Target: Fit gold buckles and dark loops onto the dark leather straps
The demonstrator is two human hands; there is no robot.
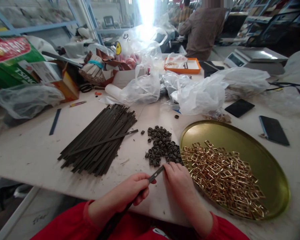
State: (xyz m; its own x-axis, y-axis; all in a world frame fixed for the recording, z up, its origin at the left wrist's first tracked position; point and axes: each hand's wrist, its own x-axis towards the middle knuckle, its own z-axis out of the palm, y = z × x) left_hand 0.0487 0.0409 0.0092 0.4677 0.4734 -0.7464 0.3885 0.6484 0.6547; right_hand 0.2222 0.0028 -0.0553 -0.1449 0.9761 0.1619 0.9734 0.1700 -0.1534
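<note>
A dark strap with a slot near its end [155, 174] is pinched in my left hand [137, 187], and its tail hangs down toward my lap. At the strap's tip is my right hand [176, 176], fingers closed together; what they grip is hidden. Just beyond my right hand lies a heap of small dark loops [162, 145]. To the right, a gold oval tray [272, 173] holds a pile of gold rectangular buckles [225, 176]. A stack of dark straps [97, 143] rests on the left of the table.
Clear plastic bags [200, 93] cross the table's back, near an orange box [182, 65]. Two dark phones [274, 130] [239, 107] lie at the right, before a scale [257, 56]. A green carton [12, 63] stands at the left. A person [203, 30] is behind the table.
</note>
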